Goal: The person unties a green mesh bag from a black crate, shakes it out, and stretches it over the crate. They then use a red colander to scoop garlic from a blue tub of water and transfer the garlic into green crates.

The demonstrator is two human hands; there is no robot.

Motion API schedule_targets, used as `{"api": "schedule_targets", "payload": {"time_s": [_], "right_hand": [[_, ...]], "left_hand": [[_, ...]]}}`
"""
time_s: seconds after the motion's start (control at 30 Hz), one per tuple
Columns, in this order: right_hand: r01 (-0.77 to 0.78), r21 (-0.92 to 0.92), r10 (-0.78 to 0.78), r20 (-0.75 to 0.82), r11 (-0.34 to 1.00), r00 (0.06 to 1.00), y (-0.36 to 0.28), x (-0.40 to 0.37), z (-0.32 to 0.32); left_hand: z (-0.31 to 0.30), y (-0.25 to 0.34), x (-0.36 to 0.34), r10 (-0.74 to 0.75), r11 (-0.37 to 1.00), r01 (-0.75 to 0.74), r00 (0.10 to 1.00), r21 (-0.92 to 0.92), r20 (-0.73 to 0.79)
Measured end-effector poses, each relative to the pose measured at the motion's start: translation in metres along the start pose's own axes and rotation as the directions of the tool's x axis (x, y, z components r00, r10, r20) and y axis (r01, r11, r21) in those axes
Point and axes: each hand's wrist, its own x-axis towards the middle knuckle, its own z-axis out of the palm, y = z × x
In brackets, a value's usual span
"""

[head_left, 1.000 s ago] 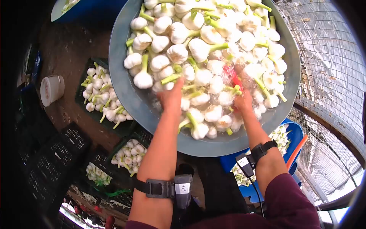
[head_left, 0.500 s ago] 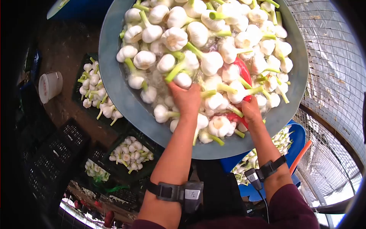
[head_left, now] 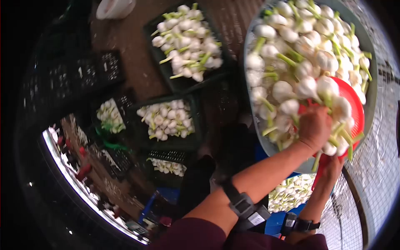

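Note:
A red plastic scoop (head_left: 354, 98) is heaped with white garlic bulbs (head_left: 327, 87) with green stems, at the right side of a large grey tub (head_left: 371, 83) of garlic. My right hand (head_left: 332, 166) is closed on the scoop's handle, below its near rim. My left hand (head_left: 315, 128) is curled at the scoop's left side, among the bulbs. A bit of red shows by its fingertips; whether they grip the rim or a bulb is hidden.
Dark crates of garlic stand on the floor to the left, including an upper crate (head_left: 227, 75) and a lower crate (head_left: 198, 125). Below the tub is a blue container (head_left: 275, 223) holding garlic. A white bucket (head_left: 116, 8) stands at the top left. Wire mesh (head_left: 375, 166) borders the right.
The view has swung left, so the tub now sits farther right. The scoop, earlier mostly buried among bulbs, now shows its red rim under a heap of garlic. My hands have come closer together.

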Motion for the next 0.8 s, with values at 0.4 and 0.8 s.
{"api": "schedule_targets", "payload": {"time_s": [0.4,0.8], "right_hand": [[0.150,-0.011,-0.147,0.162,0.989,0.976,-0.021,-0.128,0.123],[0.680,-0.523,-0.299,0.634,0.513,0.713,0.212,-0.262,0.300]], "left_hand": [[-0.197,0.031,-0.043,0.165,0.972,-0.206,0.940,-0.111,-0.298],[-0.460,-0.266,-0.170,-0.488,0.873,0.374,0.649,-0.314,-0.584]]}}
